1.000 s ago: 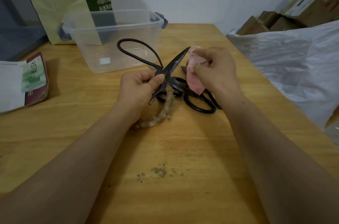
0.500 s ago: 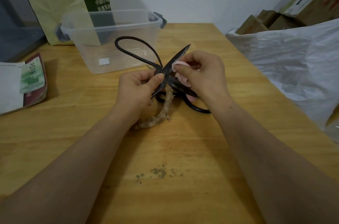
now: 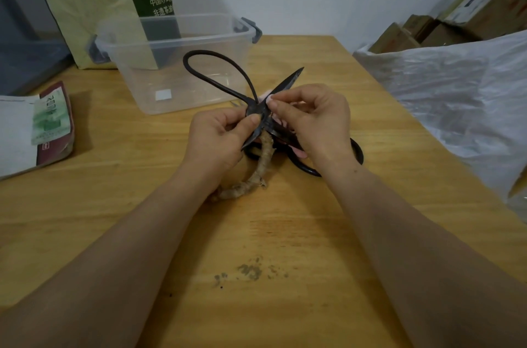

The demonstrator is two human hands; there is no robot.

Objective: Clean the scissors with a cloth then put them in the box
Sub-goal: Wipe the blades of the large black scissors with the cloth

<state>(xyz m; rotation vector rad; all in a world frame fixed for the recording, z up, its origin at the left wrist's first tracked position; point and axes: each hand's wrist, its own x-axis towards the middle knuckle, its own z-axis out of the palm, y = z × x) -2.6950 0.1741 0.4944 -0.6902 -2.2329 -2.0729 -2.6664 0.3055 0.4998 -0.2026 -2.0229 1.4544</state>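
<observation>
Head view, cleaning stage. My left hand (image 3: 219,136) grips the scissors (image 3: 255,110) at the pivot, with the thumb pressed where the blades cross. My right hand (image 3: 316,119) pinches the pink cloth (image 3: 267,95) between thumb and forefinger against the upper blade, just beside that pivot. I hold the pair raised over the table (image 3: 285,233) with the blades spread in an X. One bare loop handle points up toward the clear box (image 3: 137,82); the other, a twine-wound handle (image 3: 263,159), trails down to the wood.

Judged handling: dark forged metal, stiff and fairly heavy, likely to swing about the pivot unless held there. The edges and tip look sharp, so the cloth should travel along the flat. For the transfer, either handle offers a safe hold, and the twine should be the less slippery. The box stands lidless just behind the scissors. A second pair (image 3: 358,153) lies on the table under my right wrist.
</observation>
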